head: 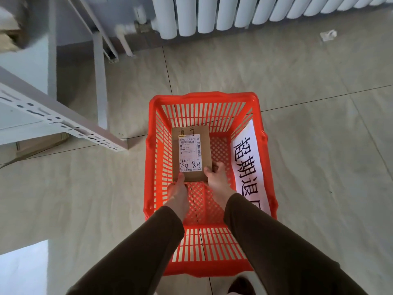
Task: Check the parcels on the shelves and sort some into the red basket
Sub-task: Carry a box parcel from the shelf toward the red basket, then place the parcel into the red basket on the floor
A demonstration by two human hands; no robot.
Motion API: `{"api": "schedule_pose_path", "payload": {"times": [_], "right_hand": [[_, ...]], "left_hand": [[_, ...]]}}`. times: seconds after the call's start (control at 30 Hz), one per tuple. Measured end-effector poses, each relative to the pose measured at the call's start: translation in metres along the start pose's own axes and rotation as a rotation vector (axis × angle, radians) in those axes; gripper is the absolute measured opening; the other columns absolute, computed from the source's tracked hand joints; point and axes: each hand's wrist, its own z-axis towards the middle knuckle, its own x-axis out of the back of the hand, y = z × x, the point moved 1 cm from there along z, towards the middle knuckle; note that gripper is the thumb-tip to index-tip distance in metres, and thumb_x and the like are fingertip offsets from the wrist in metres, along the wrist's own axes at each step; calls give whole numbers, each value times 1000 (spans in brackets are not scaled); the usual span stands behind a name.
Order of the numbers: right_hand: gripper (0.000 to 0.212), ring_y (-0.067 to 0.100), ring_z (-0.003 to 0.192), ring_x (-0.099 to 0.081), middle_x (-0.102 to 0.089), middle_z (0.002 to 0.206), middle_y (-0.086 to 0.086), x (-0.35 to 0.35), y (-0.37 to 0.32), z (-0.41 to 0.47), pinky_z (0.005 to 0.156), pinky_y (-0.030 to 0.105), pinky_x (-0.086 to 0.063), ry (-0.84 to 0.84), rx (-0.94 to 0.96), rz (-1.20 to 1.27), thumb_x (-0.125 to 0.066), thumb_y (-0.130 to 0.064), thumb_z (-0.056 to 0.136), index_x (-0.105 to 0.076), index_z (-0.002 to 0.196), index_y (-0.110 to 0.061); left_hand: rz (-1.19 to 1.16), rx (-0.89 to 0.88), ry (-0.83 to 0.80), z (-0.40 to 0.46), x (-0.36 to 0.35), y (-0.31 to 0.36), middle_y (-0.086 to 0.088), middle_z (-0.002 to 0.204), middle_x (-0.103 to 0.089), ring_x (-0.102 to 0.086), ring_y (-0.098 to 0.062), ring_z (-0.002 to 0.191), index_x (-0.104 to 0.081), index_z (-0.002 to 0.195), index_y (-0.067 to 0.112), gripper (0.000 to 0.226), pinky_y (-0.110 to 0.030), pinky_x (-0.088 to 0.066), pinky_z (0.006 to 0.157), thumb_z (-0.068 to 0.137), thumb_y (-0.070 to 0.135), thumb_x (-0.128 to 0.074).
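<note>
A red plastic basket (204, 99) stands on the tiled floor in the middle of the view. Inside it lies a small brown cardboard parcel (207, 137) with a white shipping label and handwritten characters. Both my arms reach down into the basket. My left hand (178, 192) grips the parcel's near left corner. My right hand (217, 177) grips its near right corner, fingers curled around the edge. The parcel sits low, near the basket's lattice bottom; whether it rests on it is unclear.
A white paper sign (248, 167) with large black characters hangs on the basket's right inner wall. A grey metal shelf (63, 122) juts in from the left. A white radiator (212, 15) runs along the far wall. A scrap of paper (328, 35) lies on the floor.
</note>
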Motion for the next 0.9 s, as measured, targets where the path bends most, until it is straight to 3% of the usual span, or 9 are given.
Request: {"api": "schedule_pose_path", "payload": {"times": [0.17, 0.33, 0.43, 0.5, 0.6, 0.7, 0.77, 0.83, 0.9], "right_hand": [[42, 17, 115, -59, -60, 130, 4, -1, -3, -14, 102, 30, -48, 12, 27, -87, -54, -5, 104, -45, 144, -11], [43, 13, 118, -59, -61, 138, -1, 4, -40, -80, 102, 29, -46, -12, 53, -151, -52, -6, 105, -48, 148, -13], [46, 7, 114, -48, -55, 129, -6, 6, -83, -145, 96, 25, -40, -11, 99, -167, -52, -10, 106, -43, 151, -14], [42, 8, 113, -53, -55, 124, -10, 3, -117, -191, 93, 24, -44, -12, 147, -184, -54, -17, 106, -47, 148, -16], [38, 13, 109, -65, -66, 127, -7, -6, -175, -263, 79, 27, -52, -33, 225, -222, -58, -29, 103, -55, 141, -21], [42, 14, 112, -64, -64, 135, -1, -17, -244, -348, 95, 36, -54, -52, 316, -255, -60, -25, 102, -54, 142, -20], [41, 16, 119, -63, -65, 135, 2, -28, -290, -409, 105, 37, -49, -77, 424, -288, -62, -25, 100, -57, 140, -18], [38, 13, 112, -65, -68, 130, 4, -40, -334, -472, 100, 28, -49, -115, 525, -315, -64, -23, 100, -59, 137, -16], [35, 6, 102, -65, -69, 124, 4, -56, -374, -533, 90, 17, -48, -182, 629, -325, -64, -20, 100, -60, 135, -14]], "left_hand": [[10, 8, -26, -14, 10, 4, -6, 104, -66, -66, -21, 95, -57, 131, 6, 44, -37, -57, 89, 108, 42, -50], [-104, 72, -92, -71, 24, 16, 2, 89, -57, -55, -10, 76, -56, 101, 12, 23, -23, -48, 68, 108, 33, -55], [-97, -1, -181, -129, 43, 41, -5, 91, -61, -61, -14, 78, -62, 123, 1, 36, -25, -52, 71, 107, 33, -57], [-136, -82, -229, -177, 60, 66, -18, 109, -69, -72, -24, 91, -59, 139, 4, 44, -25, -61, 74, 107, 34, -58], [-164, -207, -339, -263, 90, 120, -15, 118, -74, -74, -27, 102, -58, 135, 5, 38, -24, -60, 66, 109, 33, -51], [-194, -348, -353, -362, 134, 179, -7, 111, -68, -69, -21, 99, -55, 130, 12, 24, -21, -59, 72, 110, 24, -50], [-176, -453, -325, -427, 170, 215, -8, 134, -60, -62, -19, 120, -43, 150, 12, 43, -26, -53, 99, 109, 22, -52], [-141, -560, -313, -483, 210, 245, -14, 152, -52, -52, -25, 140, -41, 155, 8, 52, -36, -42, 117, 108, 23, -55], [-149, -658, -296, -534, 250, 274, -13, 148, -57, -53, -26, 139, -47, 153, 9, 50, -37, -43, 116, 107, 26, -56]]}}
